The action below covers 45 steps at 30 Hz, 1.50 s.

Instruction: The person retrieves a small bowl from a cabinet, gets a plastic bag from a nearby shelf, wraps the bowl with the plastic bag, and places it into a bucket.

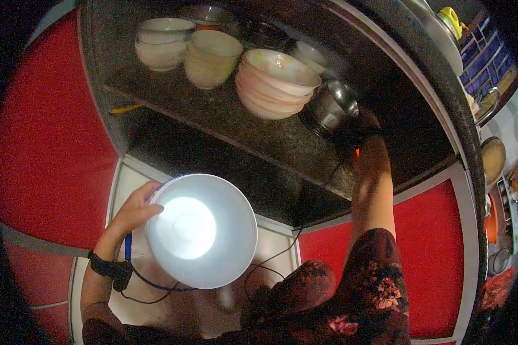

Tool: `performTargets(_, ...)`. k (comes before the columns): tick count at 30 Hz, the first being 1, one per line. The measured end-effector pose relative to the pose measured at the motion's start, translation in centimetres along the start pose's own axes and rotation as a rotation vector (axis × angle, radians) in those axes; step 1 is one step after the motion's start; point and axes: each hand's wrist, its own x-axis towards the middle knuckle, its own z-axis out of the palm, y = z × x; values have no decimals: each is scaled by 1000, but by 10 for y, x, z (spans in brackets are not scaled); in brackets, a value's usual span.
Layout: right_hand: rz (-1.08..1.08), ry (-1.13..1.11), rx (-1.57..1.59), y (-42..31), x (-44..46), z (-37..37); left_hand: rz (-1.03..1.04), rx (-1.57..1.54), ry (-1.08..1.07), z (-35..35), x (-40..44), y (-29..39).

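My left hand [137,210] grips the rim of a white bucket [233,230], thumb inside the wall. The bucket tilts with its mouth toward me, and a bright round patch of light fills part of its inside. Deep in the cupboard, my right hand [370,123] is beside a shiny steel pot [334,106]. Its fingers are lost in the dark, so I cannot see whether they touch the pot. Left of the pot are a stack of pink-and-white bowls [273,86], a stack of pale yellowish bowls [212,60] and some white bowls [162,46].
Red cupboard doors [52,138] stand on both sides. The shelf edge [230,141] crosses between the bowls and the bucket. Dark cables [155,299] lie on the pale floor. A dark countertop edge [437,115] curves above, with kitchen items along the far right.
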Motion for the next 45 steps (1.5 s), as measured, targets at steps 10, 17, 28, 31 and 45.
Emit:
performTargets(10,-309,45,-742,11,5,18,-59,89,-14,2,-7,1)
performTargets(17,-543,378,-2055,27,9,36,-87,35,-62,3,-13,-2)
performTargets(28,-519,531,-2270,28,21,47,-110,68,-101,9,-1,-6)
performTargets(31,-524,558,-2276,27,18,52,-98,115,-85,10,-1,-10)
performTargets(45,-430,742,-2364,60,18,25,-28,75,-86,9,-6,-7)
